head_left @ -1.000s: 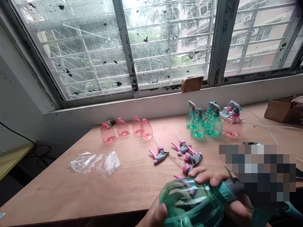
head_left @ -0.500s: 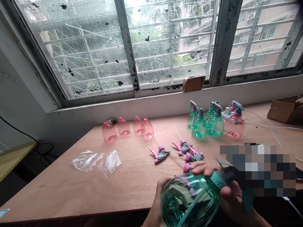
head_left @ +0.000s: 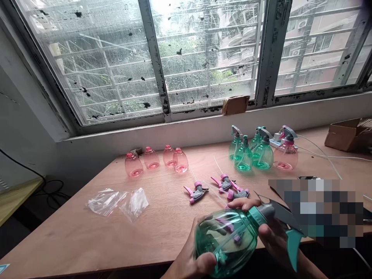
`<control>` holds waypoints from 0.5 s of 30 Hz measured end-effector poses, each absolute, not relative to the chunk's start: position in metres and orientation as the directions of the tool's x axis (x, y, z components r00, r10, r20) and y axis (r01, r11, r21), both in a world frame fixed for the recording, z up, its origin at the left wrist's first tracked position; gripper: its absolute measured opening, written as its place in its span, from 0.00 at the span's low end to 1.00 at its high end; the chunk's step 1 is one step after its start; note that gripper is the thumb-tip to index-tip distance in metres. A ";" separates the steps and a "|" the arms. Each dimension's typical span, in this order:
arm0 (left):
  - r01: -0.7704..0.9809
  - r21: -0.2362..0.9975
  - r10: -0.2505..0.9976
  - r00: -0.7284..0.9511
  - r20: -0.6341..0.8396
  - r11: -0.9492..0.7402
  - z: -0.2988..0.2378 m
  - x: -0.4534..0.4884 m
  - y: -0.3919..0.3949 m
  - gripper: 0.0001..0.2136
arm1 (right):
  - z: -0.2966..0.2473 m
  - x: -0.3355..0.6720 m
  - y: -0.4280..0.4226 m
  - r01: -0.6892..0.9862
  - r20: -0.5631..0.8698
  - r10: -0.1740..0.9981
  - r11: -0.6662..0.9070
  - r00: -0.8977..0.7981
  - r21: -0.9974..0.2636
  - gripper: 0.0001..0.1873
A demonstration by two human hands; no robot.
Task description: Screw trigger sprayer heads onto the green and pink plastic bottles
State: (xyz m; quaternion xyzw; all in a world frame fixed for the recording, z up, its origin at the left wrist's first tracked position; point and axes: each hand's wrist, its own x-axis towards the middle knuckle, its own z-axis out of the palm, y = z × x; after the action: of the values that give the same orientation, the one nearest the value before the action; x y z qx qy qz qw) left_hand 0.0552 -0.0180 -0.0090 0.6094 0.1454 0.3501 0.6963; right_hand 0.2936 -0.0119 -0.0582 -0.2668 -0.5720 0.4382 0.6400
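A green see-through spray bottle (head_left: 247, 236) is tilted on its side above the table's front edge, its neck pointing right. My left hand (head_left: 184, 255) is wrapped around the base end, thumb on the near side. At the neck, my right hand (head_left: 271, 234) grips around the green collar. The grey spray head with its green trigger (head_left: 294, 246) sits on the neck, and a dip tube shows inside. Just beyond the bottle lie several pink-and-grey spray heads (head_left: 198, 192) with thin tubes. Part of them shows through the green plastic.
Several pink bottles without heads (head_left: 135, 166) stand at the back left. Several green spray bottles (head_left: 263, 155) and one pink spray bottle (head_left: 286, 157) are at the back right, near a cardboard box (head_left: 345, 135) and white cables. Clear plastic bags (head_left: 106, 201) lie on the left.
The green bottle has shifted slightly left, and its spray head and trigger have come into clearer view. My left thumb now shows on the bottle's near side.
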 end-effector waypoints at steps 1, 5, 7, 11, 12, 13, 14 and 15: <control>-0.293 0.956 0.661 0.720 0.209 0.016 -0.009 0.053 -0.018 0.34 | -0.057 0.291 -0.013 -0.227 0.512 0.859 0.496 -0.009 -0.838 0.20; -0.222 0.975 0.649 0.738 0.186 -0.027 -0.008 0.046 -0.018 0.34 | -0.054 0.283 -0.018 -0.112 0.578 0.815 0.577 0.020 -0.809 0.24; -0.179 0.983 0.649 0.742 0.168 -0.051 -0.006 0.043 -0.017 0.36 | -0.050 0.288 -0.017 -0.045 0.612 0.791 0.612 0.008 -0.790 0.24; -0.077 0.993 0.533 0.839 0.112 -0.087 -0.008 0.041 -0.013 0.47 | -0.022 0.327 -0.009 0.221 0.596 0.800 0.570 0.069 -0.791 0.25; -0.049 0.994 0.503 0.859 0.091 -0.097 -0.010 0.041 -0.012 0.48 | -0.011 0.342 -0.004 0.360 0.590 0.800 0.523 0.106 -0.773 0.25; -0.022 0.994 0.488 0.870 0.071 -0.106 -0.013 0.041 -0.010 0.48 | 0.000 0.358 0.001 0.482 0.607 0.785 0.488 0.121 -0.728 0.25; 0.000 0.994 0.489 0.870 0.055 -0.110 -0.016 0.041 -0.009 0.46 | 0.011 0.374 0.007 0.536 0.614 0.772 0.454 0.162 -0.712 0.23; 0.012 0.994 0.499 0.865 0.045 -0.111 -0.019 0.041 -0.007 0.42 | 0.022 0.388 0.014 0.594 0.615 0.758 0.396 0.219 -0.700 0.22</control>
State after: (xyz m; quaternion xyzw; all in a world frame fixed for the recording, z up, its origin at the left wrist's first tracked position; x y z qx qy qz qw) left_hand 0.0406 -0.0075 -0.0192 0.7208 0.1774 0.1895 0.6427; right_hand 0.3883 0.0143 0.0216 -0.5446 -0.6207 0.0731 0.5593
